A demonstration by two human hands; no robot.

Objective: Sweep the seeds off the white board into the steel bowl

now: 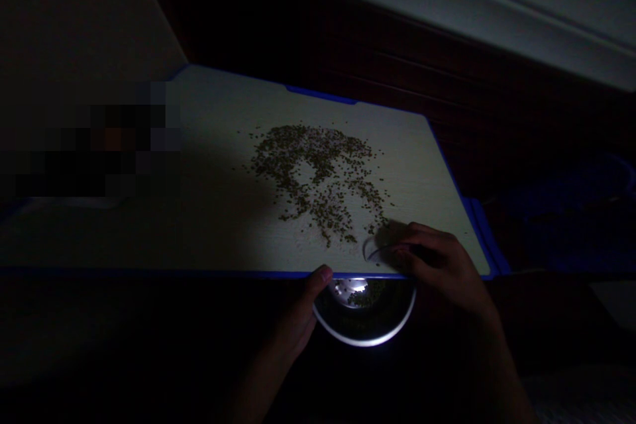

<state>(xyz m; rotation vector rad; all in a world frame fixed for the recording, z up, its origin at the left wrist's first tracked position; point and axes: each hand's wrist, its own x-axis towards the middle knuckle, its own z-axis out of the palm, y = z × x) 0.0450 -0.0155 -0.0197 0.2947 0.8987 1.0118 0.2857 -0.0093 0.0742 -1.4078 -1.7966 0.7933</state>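
Many small, dark greenish seeds (318,146), too small to name exactly, lie spread over the pale table top (223,225). My left hand (303,318) grips the left side of a shiny metal bowl (365,341) just below the table's near edge, its thumb up at that edge. More seeds show inside the bowl, whose far part is hidden under the table top. My right hand (437,262) is closed on a thin, curved, spoon-like piece (373,252). Its tip touches or hovers just over the table near the front edge, beside a few loose seeds.
A blue rim (173,272) borders the table. At the far left a pixelated patch hides something, with a pale flat object (94,202) below it. Dark blue things (581,205) stand at the right, and a white ledge (472,6) runs behind. The room is dim.
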